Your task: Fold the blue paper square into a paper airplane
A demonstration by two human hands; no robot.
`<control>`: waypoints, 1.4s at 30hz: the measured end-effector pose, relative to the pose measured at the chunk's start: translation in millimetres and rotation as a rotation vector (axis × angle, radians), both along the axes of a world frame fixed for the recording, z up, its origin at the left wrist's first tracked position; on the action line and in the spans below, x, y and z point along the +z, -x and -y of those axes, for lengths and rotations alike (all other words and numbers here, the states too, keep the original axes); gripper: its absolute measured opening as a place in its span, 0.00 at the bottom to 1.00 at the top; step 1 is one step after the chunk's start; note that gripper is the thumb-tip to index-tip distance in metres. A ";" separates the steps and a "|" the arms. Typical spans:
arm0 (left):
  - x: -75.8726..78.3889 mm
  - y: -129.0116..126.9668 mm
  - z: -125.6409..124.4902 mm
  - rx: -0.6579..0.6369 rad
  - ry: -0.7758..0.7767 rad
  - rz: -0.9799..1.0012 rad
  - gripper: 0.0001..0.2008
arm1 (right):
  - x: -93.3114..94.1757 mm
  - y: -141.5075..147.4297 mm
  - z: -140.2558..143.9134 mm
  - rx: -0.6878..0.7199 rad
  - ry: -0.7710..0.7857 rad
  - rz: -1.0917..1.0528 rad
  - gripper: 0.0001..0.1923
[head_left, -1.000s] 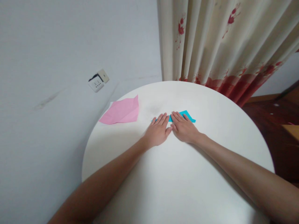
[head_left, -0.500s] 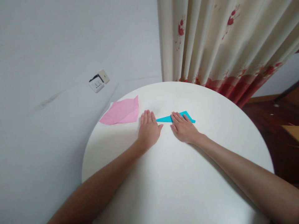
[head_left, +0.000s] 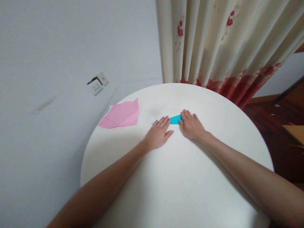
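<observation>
A folded piece of blue paper (head_left: 175,119), long and narrowing to a point at its left, lies flat on the white round table (head_left: 180,177). Across its narrow left part rests my left hand (head_left: 158,133), palm down with the fingers stretched out; the thin tip pokes out beyond them. My right hand (head_left: 192,125) lies flat over the wider right end and hides most of it. Between the two hands a short blue stretch shows.
Left of my hands, a creased pink sheet of paper (head_left: 121,114) lies near the table's edge, with some white under it. A wall with a socket (head_left: 95,86) stands at the left. A patterned curtain (head_left: 209,44) hangs behind the table.
My left hand has slid right, from the paper's tip onto its narrow part. My right hand has shifted right and slightly up, over the wide end. The view has turned slightly.
</observation>
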State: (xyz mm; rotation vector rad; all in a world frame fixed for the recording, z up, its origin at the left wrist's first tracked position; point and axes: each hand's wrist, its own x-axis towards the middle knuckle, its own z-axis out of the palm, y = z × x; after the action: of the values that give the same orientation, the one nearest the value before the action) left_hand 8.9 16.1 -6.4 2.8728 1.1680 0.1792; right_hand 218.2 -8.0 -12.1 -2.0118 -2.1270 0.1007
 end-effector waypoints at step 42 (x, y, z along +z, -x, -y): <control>28.4 37.6 -43.6 0.167 0.544 0.500 0.03 | 12.8 1.8 5.2 0.479 0.018 -0.107 0.28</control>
State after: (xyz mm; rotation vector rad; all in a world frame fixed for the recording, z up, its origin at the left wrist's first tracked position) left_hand -28.7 59.7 22.1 2.0985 1.1289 0.4683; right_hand 216.5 -13.2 0.7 -1.4277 -2.4925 0.2936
